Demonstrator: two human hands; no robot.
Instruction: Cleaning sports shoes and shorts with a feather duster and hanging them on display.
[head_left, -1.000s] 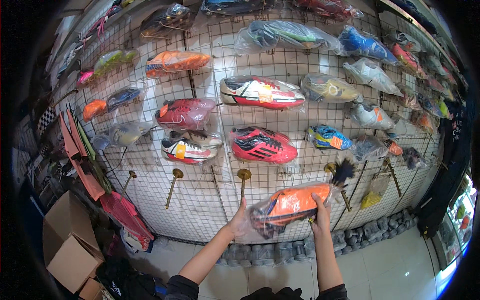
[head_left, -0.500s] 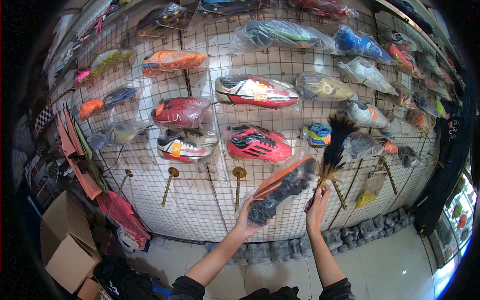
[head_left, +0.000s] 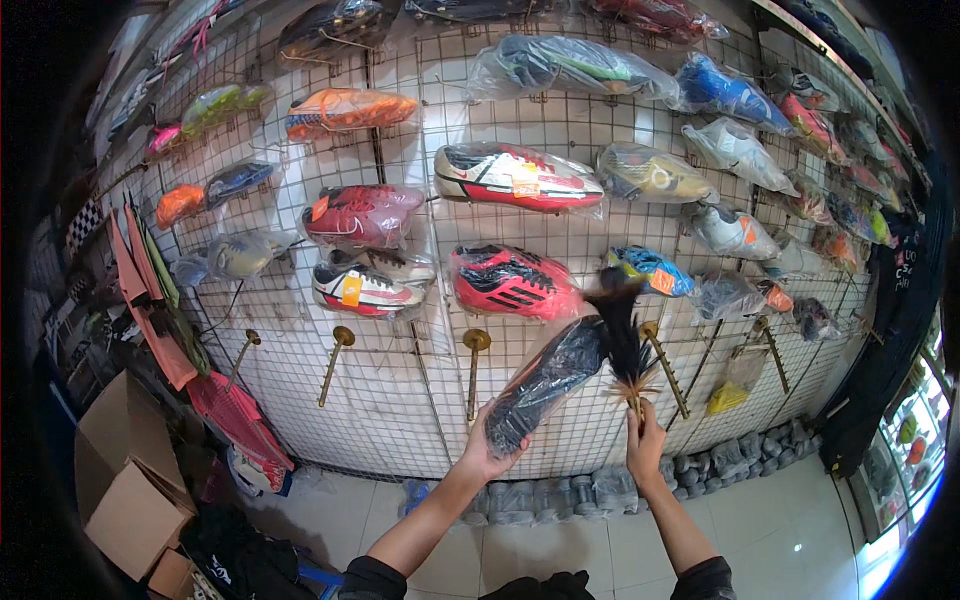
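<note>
A dark-soled shoe in clear plastic wrap is held tilted, its sole toward me, by my left hand, which is closed round its lower end. My right hand grips the short handle of a black feather duster, feathers upward. The feathers meet the upper end of the shoe. Just above them on the wall hang a red shoe with black stripes and a blue and yellow shoe, both wrapped in plastic.
Wrapped shoes hang in rows on a wire grid wall. Brass-coloured display arms stick out below them. Grey wrapped dumbbells line the wall's foot. At the lower left stand an open cardboard box and a pink mesh garment.
The shoe has turned, so its orange side has gone from view and the sole faces me. The duster has swung left and down onto the shoe's upper end.
</note>
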